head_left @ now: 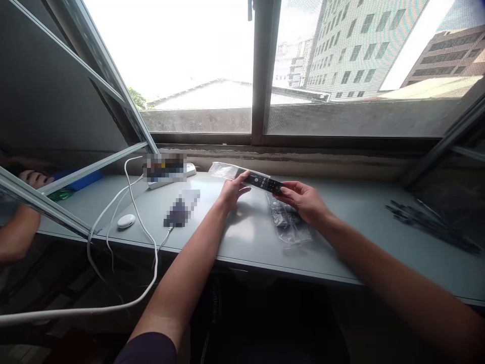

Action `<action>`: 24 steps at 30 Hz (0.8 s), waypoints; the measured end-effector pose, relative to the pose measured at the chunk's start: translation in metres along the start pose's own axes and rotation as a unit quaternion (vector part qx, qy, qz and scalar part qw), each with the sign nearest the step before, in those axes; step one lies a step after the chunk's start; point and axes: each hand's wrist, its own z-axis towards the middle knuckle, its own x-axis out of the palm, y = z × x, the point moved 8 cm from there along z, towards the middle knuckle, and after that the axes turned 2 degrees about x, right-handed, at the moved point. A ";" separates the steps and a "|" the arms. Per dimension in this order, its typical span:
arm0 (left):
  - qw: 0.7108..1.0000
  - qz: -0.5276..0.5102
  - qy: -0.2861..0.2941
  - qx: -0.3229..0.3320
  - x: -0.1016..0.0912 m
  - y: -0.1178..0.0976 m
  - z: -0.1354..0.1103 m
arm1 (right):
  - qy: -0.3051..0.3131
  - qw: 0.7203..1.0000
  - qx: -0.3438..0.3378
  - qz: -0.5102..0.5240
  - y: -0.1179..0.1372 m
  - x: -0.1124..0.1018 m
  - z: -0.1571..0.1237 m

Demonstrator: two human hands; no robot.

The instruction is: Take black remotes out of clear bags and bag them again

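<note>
A black remote control (261,181) with several small buttons is held level above the desk, between my two hands. My left hand (232,192) grips its left end, thumb on top. At the right end, the fingers of my right hand (305,200) are closed on it. A clear plastic sleeve (223,170) stretches out left of the remote and seems to cover part of it; how much is hard to see. Under my right hand lies a clear plastic bag (288,225) with dark items inside, their kind unclear.
A pile of thin dark items (432,225) lies at right on the grey desk (352,227). On the left are a white round case (126,221), a blurred phone-like object (181,210), white cables (153,242) and a power strip (190,170). Beyond a metal frame (94,162) shows another person's arm (22,232).
</note>
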 end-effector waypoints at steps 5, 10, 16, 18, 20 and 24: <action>0.999 -0.004 0.043 -0.032 0.009 0.004 -0.004 | -0.006 1.000 0.006 0.016 0.000 -0.002 0.001; 0.997 -0.060 0.039 -0.035 0.008 0.002 -0.002 | -0.025 0.999 0.012 0.022 0.004 -0.006 0.002; 0.997 -0.070 -0.008 -0.005 -0.005 -0.001 0.004 | -0.031 0.999 0.017 0.022 0.003 -0.006 0.001; 0.999 -0.053 0.004 -0.010 -0.002 0.001 0.003 | -0.024 0.999 0.017 0.020 0.001 -0.005 0.001; 0.999 -0.039 0.018 -0.022 0.001 0.004 0.002 | -0.020 0.999 0.017 0.020 0.000 -0.004 0.001; 0.998 -0.036 0.030 -0.032 0.005 0.006 0.001 | -0.019 1.000 0.019 0.016 0.001 -0.003 0.000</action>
